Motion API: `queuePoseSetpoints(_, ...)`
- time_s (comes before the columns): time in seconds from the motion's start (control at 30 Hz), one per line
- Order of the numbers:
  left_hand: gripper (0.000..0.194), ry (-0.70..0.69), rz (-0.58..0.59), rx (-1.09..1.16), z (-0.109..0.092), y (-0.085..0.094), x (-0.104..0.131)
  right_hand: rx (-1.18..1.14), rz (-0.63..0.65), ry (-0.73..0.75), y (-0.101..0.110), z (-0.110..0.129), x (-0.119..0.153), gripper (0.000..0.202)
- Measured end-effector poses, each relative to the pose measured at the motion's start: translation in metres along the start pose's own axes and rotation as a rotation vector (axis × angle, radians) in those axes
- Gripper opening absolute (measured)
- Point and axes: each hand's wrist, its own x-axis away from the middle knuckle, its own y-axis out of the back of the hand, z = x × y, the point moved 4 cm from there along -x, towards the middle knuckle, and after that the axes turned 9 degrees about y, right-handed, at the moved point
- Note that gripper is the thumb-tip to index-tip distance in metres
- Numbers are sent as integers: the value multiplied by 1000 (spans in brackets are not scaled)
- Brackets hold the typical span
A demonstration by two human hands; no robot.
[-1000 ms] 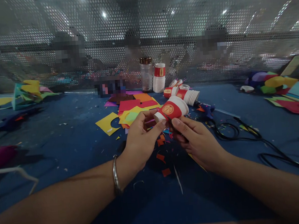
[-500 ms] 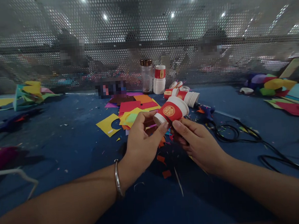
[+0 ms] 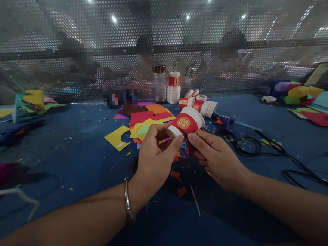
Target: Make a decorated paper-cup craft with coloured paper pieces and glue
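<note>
a notched yellow sheet [image 3: 115,139] lies on the tabletop [image 3: 84,154]. above it, my left fingers [image 3: 176,144] clamp the tilted paper cup [image 3: 194,119], its red band bearing a round gold emblem i can't read. my right fingers [image 3: 198,141] pinch a mostly hidden dark object against it, the hold unchanged from the earlier frame.

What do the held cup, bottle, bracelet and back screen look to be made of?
Cup: likely paper, matte; printed red band, white rim.
Bottle: glossy, see-through walls; glass or clear plastic, can't tell which.
Bracelet: polished metal, judging by silvery highlights.
Screen: probably metal, grey, with regular small holes.
</note>
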Motion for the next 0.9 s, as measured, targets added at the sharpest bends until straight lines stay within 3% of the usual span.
queuePoseSetpoints(0.23, 35, -25, 11, 5, -3, 0, -1, -14, 4, 17, 0, 1, -1, 43)
queuePoseSetpoints(0.57, 33, -210, -13, -253, -8, 3, 7, -58, 23, 52, 0, 4, 2, 43)
queuePoseSetpoints(0.73, 49, -17, 8, 9, -6, 1, 3, 32, 30, 128, 1, 7, 1, 43)
queuePoseSetpoints(0.9, 36, 84, 79, 89, -2, -2, -3, 62, 37, 125, 2, 4, 1, 41)
